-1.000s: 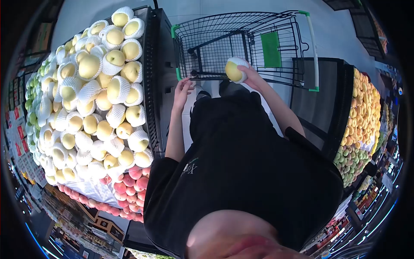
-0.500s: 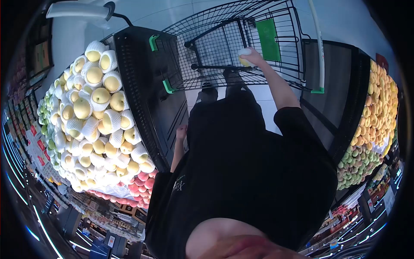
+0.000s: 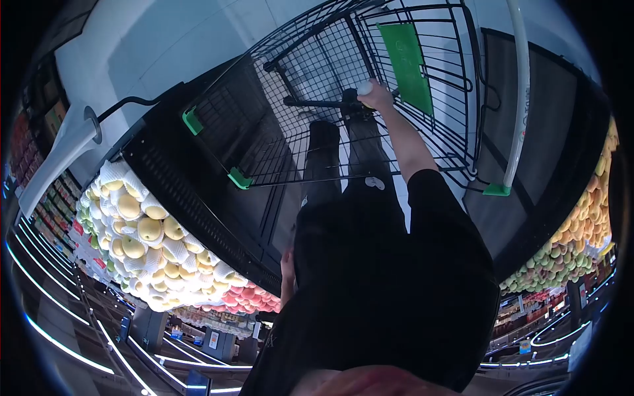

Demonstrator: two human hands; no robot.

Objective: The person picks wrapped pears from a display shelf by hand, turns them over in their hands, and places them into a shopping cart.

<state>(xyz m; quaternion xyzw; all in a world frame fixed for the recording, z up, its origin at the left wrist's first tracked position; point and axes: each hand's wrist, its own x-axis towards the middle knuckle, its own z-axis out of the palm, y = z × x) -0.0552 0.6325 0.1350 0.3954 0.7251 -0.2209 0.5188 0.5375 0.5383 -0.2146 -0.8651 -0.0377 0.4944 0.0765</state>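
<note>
My right hand is closed around a round fruit in a white foam net. Mostly its white side shows; fingers cover the rest. The hand is over the wire shopping cart, which has a green panel and green corner caps. I cannot tell how deep inside the basket the hand is. At my side hangs my left hand, near the black edge of the fruit stand on the left. It is dim there and its fingers are hard to make out; no held object shows.
To the left, a black stand bears piled yellow fruit in white foam nets, with red fruit beside them. On the right, another stand holds orange-yellow fruit and green-purple fruit. A pale pole borders the cart.
The view has tilted and shifted, so the cart looks larger and the fruit piles sit lower. My right hand, holding the netted fruit, appears slightly farther left and lower in the view.
</note>
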